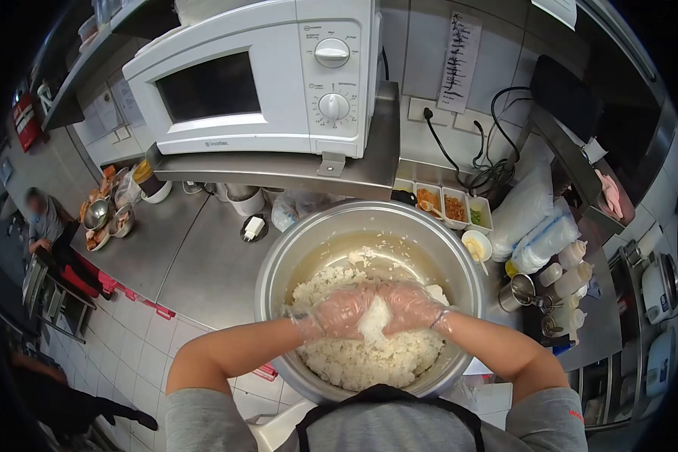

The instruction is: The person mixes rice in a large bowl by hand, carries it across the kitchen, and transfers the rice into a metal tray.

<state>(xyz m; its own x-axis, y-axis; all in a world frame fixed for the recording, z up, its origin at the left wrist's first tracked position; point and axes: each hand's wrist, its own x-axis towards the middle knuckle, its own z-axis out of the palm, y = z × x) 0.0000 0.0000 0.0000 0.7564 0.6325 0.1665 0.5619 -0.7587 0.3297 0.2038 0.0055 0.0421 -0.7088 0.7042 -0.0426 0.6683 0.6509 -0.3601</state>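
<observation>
A large metal pot (pixel 275 275) stands on the counter in front of me, with a bed of cooked white rice (pixel 369 360) inside it. Over the rice, my left hand (pixel 340 310) and my right hand (pixel 412 305) meet in clear plastic gloves. Between them they hold a clump of rice (pixel 374 322), their fingers curled around it. Some fingertips are hidden behind the clump and the glove folds. Loose grains cling to the pot's far inner wall.
A white microwave (pixel 279 75) sits on a shelf behind the pot. Right of the pot are small trays of chopped toppings (pixel 454 208), a small white bowl (pixel 476 245), a metal cup (pixel 517 292) and squeeze bottles (pixel 572 280). Bowls of food (pixel 98 215) stand far left, near a seated person (pixel 49 222).
</observation>
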